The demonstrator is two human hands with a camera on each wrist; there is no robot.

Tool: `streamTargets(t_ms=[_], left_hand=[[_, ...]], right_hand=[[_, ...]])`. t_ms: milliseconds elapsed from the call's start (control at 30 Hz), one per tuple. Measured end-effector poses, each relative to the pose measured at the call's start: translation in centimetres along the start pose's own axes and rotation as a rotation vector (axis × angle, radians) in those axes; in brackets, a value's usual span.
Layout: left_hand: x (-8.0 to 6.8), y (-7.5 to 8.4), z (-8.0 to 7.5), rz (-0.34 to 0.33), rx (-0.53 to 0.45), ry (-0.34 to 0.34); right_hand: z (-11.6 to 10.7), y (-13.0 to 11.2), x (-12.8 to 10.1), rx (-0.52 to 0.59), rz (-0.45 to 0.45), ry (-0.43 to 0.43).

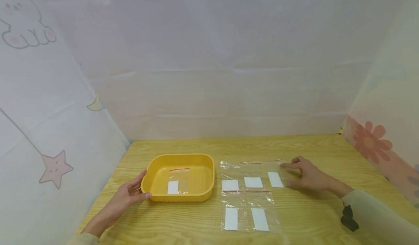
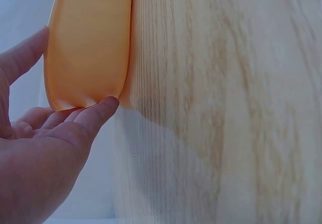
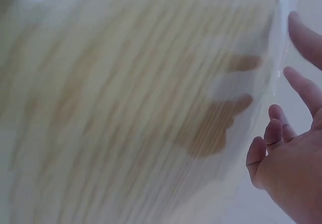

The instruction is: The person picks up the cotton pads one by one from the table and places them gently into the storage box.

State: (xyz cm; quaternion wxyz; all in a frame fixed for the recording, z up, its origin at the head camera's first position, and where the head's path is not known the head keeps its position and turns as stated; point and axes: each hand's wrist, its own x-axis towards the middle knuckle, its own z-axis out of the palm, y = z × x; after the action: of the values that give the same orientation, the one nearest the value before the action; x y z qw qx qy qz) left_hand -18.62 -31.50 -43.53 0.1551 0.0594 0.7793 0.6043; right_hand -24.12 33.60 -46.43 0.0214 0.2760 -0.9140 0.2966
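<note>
A yellow plastic tray (image 1: 203, 198) stands on the left of the table, one small zip bag (image 1: 173, 187) with a white card-like piece lying in it. My left hand (image 1: 123, 198) holds the tray's left end; in the left wrist view, thumb and fingers span the tray's end (image 2: 88, 43). To the right, several clear zip bags with red seal lines lie flat in two rows, each with a white piece inside. By the upper right bag (image 1: 275, 179) is my right hand (image 1: 309, 175), index finger stretched toward its edge; contact cannot be told. Nothing shows in its grasp.
The wood-grain table (image 1: 170, 223) carries everything. A pale cloth (image 1: 229, 92) hangs behind it, with printed cloth at both sides. Two front-row bags, the left (image 1: 231, 219) and the right (image 1: 260, 219), lie nearest the front edge. Back-row bags sit close beside the tray.
</note>
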Motion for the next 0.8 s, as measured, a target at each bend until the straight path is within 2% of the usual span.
streamTargets(t_ms=[133, 267, 500, 800], left_hand=[[-0.05, 0.01, 0.01, 0.001, -0.002, 0.0], [-0.07, 0.08, 0.05, -0.002, 0.006, 0.004], [-0.14, 0.22, 0.08, -0.006, 0.024, 0.011], [-0.25, 0.43, 0.1, -0.007, 0.025, 0.012]], right_hand=[[0.18, 0.24, 0.26, 0.029, 0.044, -0.004], [0.47, 0.38, 0.17, 0.013, 0.029, 0.006], [0.3, 0.18, 0.07, 0.085, 0.073, -0.002], [0.49, 0.21, -0.11, -0.027, 0.107, 0.005]])
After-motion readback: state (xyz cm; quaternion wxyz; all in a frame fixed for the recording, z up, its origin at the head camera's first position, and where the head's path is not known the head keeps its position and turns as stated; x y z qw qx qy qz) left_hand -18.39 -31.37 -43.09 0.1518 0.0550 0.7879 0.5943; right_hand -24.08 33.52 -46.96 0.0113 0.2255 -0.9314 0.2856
